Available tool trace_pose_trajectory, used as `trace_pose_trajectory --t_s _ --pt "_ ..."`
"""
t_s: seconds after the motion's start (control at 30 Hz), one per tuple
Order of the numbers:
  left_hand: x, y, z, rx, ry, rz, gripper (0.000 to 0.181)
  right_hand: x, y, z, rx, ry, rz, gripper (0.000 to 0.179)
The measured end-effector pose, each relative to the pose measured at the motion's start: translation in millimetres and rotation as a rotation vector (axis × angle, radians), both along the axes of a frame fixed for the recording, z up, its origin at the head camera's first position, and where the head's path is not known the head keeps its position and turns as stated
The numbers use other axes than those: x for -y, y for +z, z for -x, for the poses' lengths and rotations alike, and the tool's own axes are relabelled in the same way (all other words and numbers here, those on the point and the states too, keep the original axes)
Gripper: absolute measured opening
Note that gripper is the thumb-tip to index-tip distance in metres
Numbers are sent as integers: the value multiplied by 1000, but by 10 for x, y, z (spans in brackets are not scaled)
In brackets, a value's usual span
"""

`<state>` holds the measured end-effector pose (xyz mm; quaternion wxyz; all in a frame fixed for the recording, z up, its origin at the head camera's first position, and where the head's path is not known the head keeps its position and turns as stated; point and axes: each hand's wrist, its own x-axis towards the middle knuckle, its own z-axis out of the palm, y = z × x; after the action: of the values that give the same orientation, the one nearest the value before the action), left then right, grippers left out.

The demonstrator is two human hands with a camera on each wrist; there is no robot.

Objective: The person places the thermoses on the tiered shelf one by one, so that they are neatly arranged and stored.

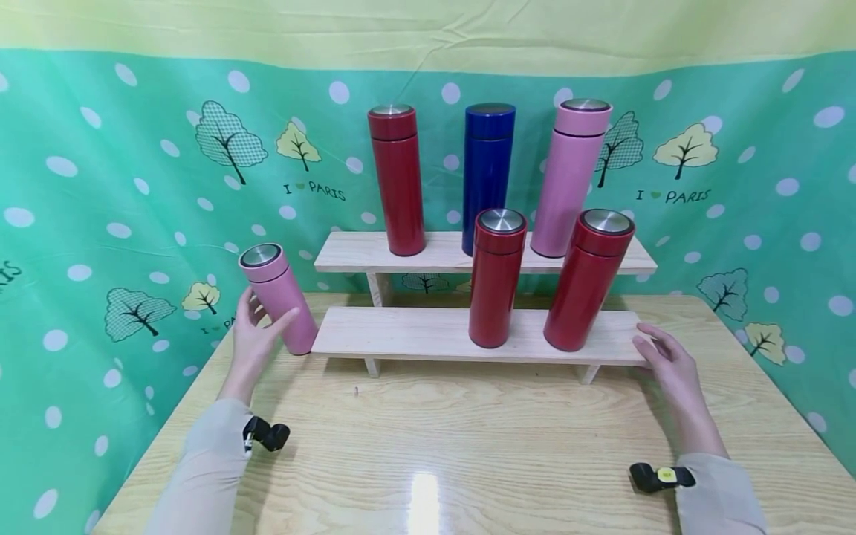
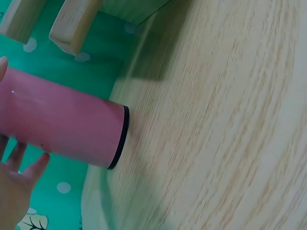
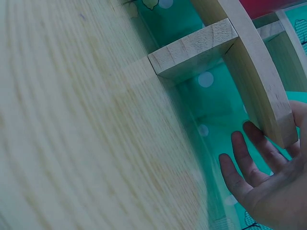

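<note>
My left hand (image 1: 250, 349) holds a pink thermos bottle (image 1: 287, 297) with a silver-topped lid, just off the left end of a two-tier wooden shelf (image 1: 388, 331). The bottle leans, its lid toward the left. In the left wrist view, the thumb and fingers lie on opposite sides of the pink body, and its black-rimmed base is close to the tabletop; whether they touch I cannot tell. My right hand (image 1: 675, 371) grips the right end of the lower board, thumb on one side and fingers on the other. Three of those fingers spread loosely below it in the right wrist view.
Two red thermos bottles (image 1: 498, 279) (image 1: 588, 279) stand on the lower board's right half. On the upper board (image 1: 441, 253) stand a red bottle (image 1: 397, 178), a blue one (image 1: 488, 178) and a pink one (image 1: 571, 178). A green dotted cloth (image 1: 167, 223) hangs behind the wooden table (image 1: 468, 438).
</note>
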<state>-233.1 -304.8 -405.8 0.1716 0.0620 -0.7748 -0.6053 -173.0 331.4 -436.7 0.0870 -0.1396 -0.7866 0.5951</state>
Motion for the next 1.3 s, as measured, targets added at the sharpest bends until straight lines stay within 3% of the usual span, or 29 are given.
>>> trace_pose_trajectory --t_s 0.2,0.63,1.0,1.3 --pt "-111 112 -59 9 17 -24 98 -15 -15 -2 -7 -4 24 62" --pt "-64 -57 36 -14 82 -3 93 -5 -9 -11 8 -2 5 65" --pt "-68 -37 1 -20 104 -18 92 13 -9 -20 15 -3 2 65" --pt "-77 59 -47 -99 153 -25 85 5 -9 -10 4 -2 15 64"
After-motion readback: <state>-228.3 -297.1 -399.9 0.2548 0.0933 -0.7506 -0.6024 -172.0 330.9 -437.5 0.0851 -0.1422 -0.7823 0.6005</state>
